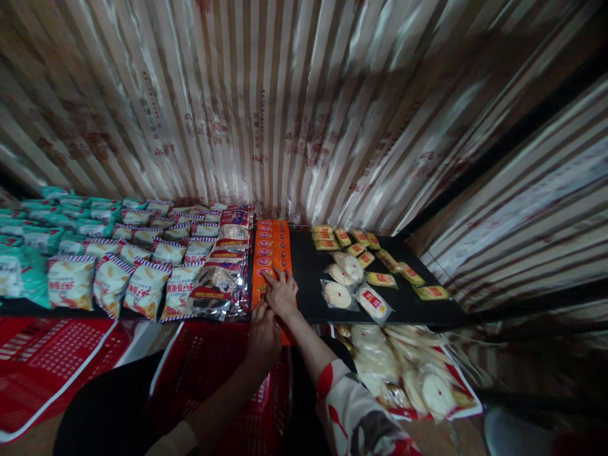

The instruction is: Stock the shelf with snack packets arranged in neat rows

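An orange strip of joined snack packets (272, 244) lies flat across the black shelf, its near end hanging over the front edge. My right hand (281, 292) rests on the strip with its fingers stretched out and apart. Just below, at the shelf's front edge, my left hand (265, 339) has bent fingers closed at the strip's near left side; its fingertips are partly hidden. Left of the strip stand stacked dark red clear-window packets (216, 285). On its right side, round white packaged snacks (338, 295) and small yellow packets (381, 279) lie loose.
Rows of white snack bags with striped edges (71, 282) and green bags (33, 272) fill the shelf's left part. Under the black shelf (308, 310) are red baskets (52, 367), and a bin of packaged snacks (439, 392) at right. A striped curtain (266, 107) hangs behind.
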Motion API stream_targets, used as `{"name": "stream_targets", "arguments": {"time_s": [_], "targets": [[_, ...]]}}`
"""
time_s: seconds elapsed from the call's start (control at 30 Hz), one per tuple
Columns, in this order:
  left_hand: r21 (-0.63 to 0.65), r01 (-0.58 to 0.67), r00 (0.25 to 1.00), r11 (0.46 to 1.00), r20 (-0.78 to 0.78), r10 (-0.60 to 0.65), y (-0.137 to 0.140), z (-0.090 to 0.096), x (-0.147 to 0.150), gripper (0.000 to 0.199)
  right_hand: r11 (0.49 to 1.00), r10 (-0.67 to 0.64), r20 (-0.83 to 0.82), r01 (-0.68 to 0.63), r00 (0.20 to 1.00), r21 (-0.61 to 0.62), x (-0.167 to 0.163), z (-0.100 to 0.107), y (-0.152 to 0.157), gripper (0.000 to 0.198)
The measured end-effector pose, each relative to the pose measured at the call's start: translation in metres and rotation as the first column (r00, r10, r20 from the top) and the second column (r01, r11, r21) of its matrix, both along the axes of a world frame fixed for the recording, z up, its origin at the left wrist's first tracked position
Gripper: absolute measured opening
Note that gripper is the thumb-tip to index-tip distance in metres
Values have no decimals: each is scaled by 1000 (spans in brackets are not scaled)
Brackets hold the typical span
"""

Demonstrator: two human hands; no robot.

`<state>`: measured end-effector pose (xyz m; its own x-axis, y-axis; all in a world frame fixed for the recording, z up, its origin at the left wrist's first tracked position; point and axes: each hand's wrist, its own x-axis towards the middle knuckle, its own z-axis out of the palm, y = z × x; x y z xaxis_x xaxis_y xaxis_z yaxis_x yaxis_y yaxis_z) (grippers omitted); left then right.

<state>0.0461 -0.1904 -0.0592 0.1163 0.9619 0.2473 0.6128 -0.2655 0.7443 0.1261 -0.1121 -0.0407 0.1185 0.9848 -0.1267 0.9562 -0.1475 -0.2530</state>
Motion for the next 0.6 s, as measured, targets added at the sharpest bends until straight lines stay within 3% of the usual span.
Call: {"name": "stream_targets", "arguments": {"time_s": [0.3,0.5,0.6], "targets": [[45,-60,952,997,-299,71,10,8,13,32,999,23,-84,-25,996,-31,17,4,5,55],[88,-20,882,996,-467,59,29,18,18,28,998,54,-298,-60,953,-10,42,2,19,58],[92,-35,877,995,-475,75,39,16,24,28,999,41,-517,-34,855,23,57,-6,25,57]]}}
